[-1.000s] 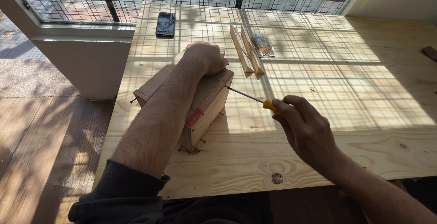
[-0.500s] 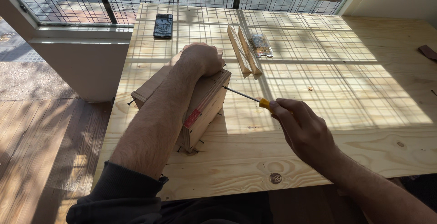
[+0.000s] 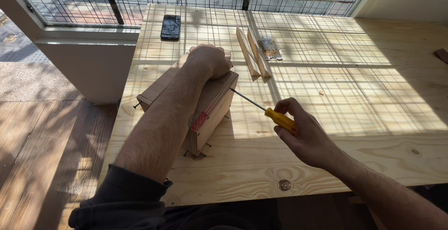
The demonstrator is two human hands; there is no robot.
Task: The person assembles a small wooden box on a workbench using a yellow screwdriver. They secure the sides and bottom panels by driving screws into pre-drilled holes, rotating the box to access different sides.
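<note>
Clamped in my right hand (image 3: pixel 305 134) is a screwdriver (image 3: pixel 270 113): the fingers wrap shut around its yellow handle, and the thin metal shaft runs up and left until its tip meets the near-right face of the wooden box (image 3: pixel 210 104). My left hand (image 3: pixel 210 59) presses down as a closed fist on the far top corner of that box, with the forearm lying along its top; I cannot tell whether those fingers pinch anything. I see the box on the pale wooden table (image 3: pixel 354 94), toward its left edge, with a small red label on the side that faces me, just below my forearm. A few dark screw or nail tips poke out at the box's lower edges. Beyond the box and to its right, two slim wooden strips (image 3: pixel 252 52) lie side by side, and just right of them sits a small clear packet (image 3: pixel 270 48) with brownish contents too small to tell. Behind the box, a dark phone (image 3: pixel 171 27) lies flat.
</note>
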